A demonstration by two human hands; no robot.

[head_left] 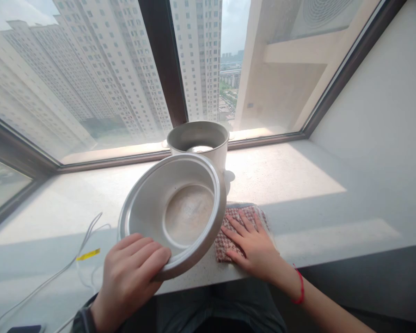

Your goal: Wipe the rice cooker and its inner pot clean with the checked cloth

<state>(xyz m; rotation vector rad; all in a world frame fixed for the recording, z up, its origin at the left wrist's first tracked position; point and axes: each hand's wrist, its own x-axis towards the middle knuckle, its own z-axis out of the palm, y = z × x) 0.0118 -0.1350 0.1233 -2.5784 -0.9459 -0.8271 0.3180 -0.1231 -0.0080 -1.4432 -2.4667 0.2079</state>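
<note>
We held the pot [173, 212] tilted over the sill [298, 185] by its rim, left hand [128, 277] fingers clamped, right hand [251, 245] flat, fingers spread, on the cloth [229, 222] (wiping step, probably); next needs cloth lifted into pot.

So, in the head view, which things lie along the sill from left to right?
White cable with a yellow tag → left hand gripping the rim of the tilted metal pot → right hand flat on the checked cloth.
</note>
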